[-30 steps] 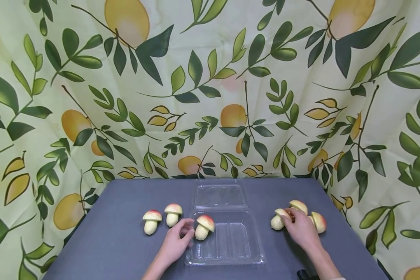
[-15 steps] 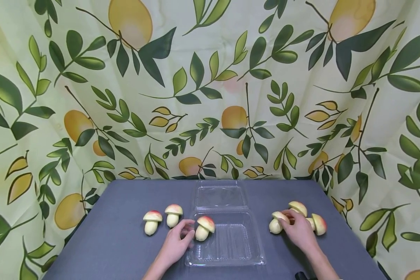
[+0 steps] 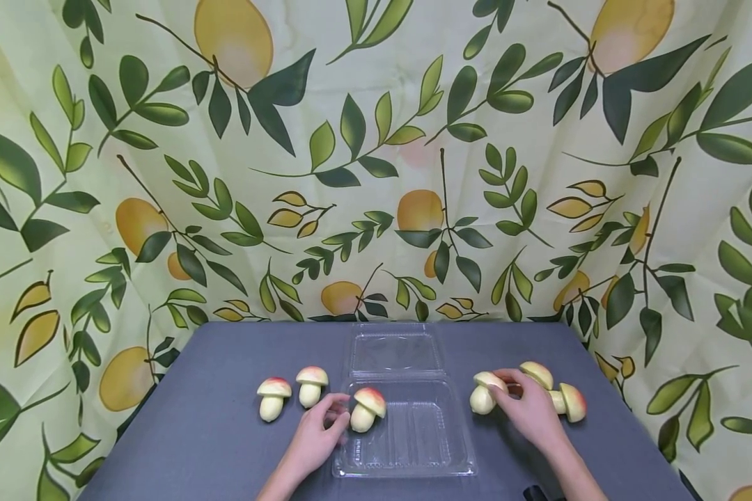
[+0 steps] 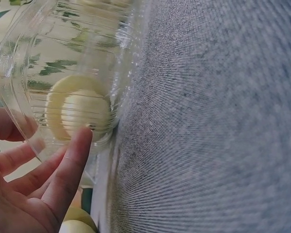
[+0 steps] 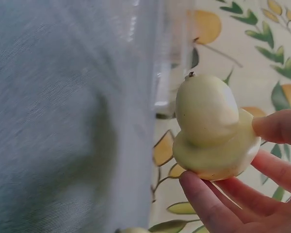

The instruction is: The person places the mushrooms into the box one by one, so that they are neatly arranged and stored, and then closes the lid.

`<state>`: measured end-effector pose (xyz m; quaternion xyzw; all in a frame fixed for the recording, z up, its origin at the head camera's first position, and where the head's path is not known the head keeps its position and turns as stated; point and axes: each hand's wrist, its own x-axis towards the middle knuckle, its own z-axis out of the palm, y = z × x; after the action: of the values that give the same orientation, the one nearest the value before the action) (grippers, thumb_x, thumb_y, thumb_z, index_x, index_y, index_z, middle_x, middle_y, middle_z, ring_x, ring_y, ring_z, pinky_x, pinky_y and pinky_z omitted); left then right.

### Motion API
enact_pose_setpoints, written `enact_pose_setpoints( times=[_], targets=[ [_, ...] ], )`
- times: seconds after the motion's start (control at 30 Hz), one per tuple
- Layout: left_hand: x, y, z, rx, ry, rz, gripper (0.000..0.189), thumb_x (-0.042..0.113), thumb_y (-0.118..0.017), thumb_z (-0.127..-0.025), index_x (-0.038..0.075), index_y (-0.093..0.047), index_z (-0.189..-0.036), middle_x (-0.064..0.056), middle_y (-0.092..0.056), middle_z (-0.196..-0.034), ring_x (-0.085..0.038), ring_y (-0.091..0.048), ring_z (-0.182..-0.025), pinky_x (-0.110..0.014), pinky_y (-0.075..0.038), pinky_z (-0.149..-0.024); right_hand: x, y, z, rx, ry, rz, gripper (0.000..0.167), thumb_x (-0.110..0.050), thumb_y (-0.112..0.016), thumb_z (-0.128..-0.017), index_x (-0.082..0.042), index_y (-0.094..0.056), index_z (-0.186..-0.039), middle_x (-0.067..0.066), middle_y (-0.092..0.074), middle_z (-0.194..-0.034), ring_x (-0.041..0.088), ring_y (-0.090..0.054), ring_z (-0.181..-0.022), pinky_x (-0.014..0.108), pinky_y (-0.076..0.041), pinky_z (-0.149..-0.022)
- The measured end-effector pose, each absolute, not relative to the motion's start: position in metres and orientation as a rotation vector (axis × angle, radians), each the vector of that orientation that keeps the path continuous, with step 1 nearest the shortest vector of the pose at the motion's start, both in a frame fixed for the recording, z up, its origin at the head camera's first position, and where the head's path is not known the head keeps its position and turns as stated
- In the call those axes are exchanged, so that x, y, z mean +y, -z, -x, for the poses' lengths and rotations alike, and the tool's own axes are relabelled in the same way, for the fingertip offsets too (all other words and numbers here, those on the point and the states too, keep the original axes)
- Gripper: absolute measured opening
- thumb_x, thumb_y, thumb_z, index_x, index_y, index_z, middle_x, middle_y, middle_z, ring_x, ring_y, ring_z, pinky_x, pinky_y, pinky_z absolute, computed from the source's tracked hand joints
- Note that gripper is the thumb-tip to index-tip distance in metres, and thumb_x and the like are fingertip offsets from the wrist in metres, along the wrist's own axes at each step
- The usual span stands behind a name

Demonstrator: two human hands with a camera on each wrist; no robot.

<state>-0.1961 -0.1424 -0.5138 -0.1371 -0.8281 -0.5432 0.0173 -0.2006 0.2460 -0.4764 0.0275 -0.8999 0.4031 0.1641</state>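
My right hand (image 3: 531, 410) pinches the cap of a pale yellow toy mushroom (image 3: 482, 394), right of the container. In the right wrist view this toy mushroom (image 5: 208, 111) has its rounded stem turned up, thumb and fingertips on the cap. My left hand (image 3: 316, 428) is at the left side of a clear plastic clamshell container (image 3: 413, 470), fingers loosely bent. From the left wrist, extended fingers (image 4: 70, 165) lie against the container wall. A red-topped toy mushroom (image 3: 366, 410) sits in the container's left part, seen through the plastic in the left wrist view.
Two toy mushrooms (image 3: 272, 399) (image 3: 311, 386) stand on the grey table (image 3: 225, 445) left of the container. Two more toy mushrooms (image 3: 537, 374) (image 3: 572, 403) lie beyond my right hand. The container's open lid (image 3: 396, 350) extends backward. A patterned curtain (image 3: 363, 160) encloses the table.
My right hand has drawn its toy mushroom leftward, away from the two beside it and toward the container. The left hand stays in place at the container's side.
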Motion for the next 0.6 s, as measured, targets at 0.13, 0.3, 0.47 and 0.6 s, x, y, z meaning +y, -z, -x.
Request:
enact_pose_setpoints(
  times=[0.13,0.3,0.47,0.6],
  targets=[
    [-0.141,0.515,0.196,-2.565,1.687,0.435,0.029,0.010,-0.064,-0.098,-0.002,-0.062,-0.125,-0.013,-0.065,-0.103,-0.019,-0.068,-0.069,-0.028,-0.059,-0.056,0.238,0.463,0.197,-2.566,-1.173,-0.075,0.030,-0.022,-0.073,-0.094,-0.005,-0.071,-0.119,0.012,-0.070,-0.116,0.029,-0.068,-0.102,0.035,-0.056,-0.081],
    [-0.141,0.516,0.197,-2.563,1.688,0.443,0.030,0.011,-0.064,-0.098,-0.002,-0.062,-0.125,-0.013,-0.065,-0.103,-0.018,-0.067,-0.068,-0.028,-0.059,-0.056,0.224,0.447,0.189,-2.513,-1.181,-0.110,0.028,-0.021,-0.076,-0.093,-0.008,-0.072,-0.117,0.006,-0.071,-0.112,0.024,-0.069,-0.098,0.036,-0.055,-0.086],
    [-0.141,0.515,0.196,-2.573,1.694,0.434,0.030,0.010,-0.064,-0.099,-0.002,-0.061,-0.126,-0.014,-0.065,-0.106,-0.021,-0.069,-0.075,-0.028,-0.059,-0.057,0.210,0.442,0.186,-2.485,-1.217,-0.146,0.025,-0.022,-0.078,-0.091,-0.013,-0.074,-0.114,0.003,-0.070,-0.110,0.021,-0.068,-0.098,0.033,-0.056,-0.085],
    [-0.142,0.515,0.197,-2.573,1.689,0.430,0.030,0.010,-0.064,-0.099,-0.002,-0.061,-0.126,-0.014,-0.065,-0.105,-0.021,-0.069,-0.078,-0.028,-0.060,-0.058,0.198,0.443,0.186,-2.471,-1.282,-0.166,0.024,-0.021,-0.079,-0.091,-0.015,-0.074,-0.113,0.001,-0.069,-0.109,0.020,-0.067,-0.098,0.034,-0.057,-0.082]
  ],
)
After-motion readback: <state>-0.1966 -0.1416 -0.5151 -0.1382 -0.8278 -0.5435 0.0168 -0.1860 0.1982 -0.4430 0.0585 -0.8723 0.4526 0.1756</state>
